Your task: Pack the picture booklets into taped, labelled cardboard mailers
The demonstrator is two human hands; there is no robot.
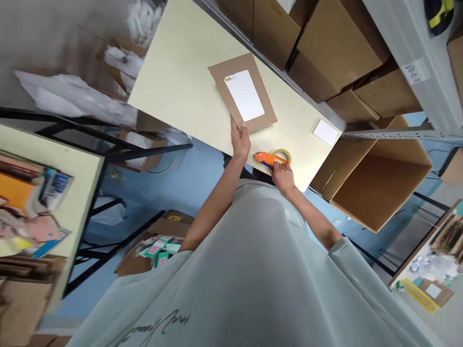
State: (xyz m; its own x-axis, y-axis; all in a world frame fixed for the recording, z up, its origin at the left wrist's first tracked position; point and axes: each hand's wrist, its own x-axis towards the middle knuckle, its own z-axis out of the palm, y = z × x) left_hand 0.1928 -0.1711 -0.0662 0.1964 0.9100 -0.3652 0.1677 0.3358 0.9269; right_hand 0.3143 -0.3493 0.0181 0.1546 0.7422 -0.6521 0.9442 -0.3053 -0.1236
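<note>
My left hand (240, 143) grips the near corner of a flat brown cardboard mailer (259, 86), thumb on top and fingers at its edge. A white label (245, 96) with a small yellow mark at one corner is on the mailer's upper face. My right hand (284, 178) is closed around an orange tape dispenser (265, 158) with a blue lower edge. It carries a yellowish tape roll (285, 155). The dispenser is just beyond the table's near edge, to the right of my left hand and apart from the mailer.
The pale table (181, 62) bears a white label sheet (326, 132) at its right end. A large open carton (383, 178) stands right of it. Boxes (340, 43) fill the shelf behind. Leftward, another table (81, 173) holds packets; a carton of small boxes (159, 246) sits below.
</note>
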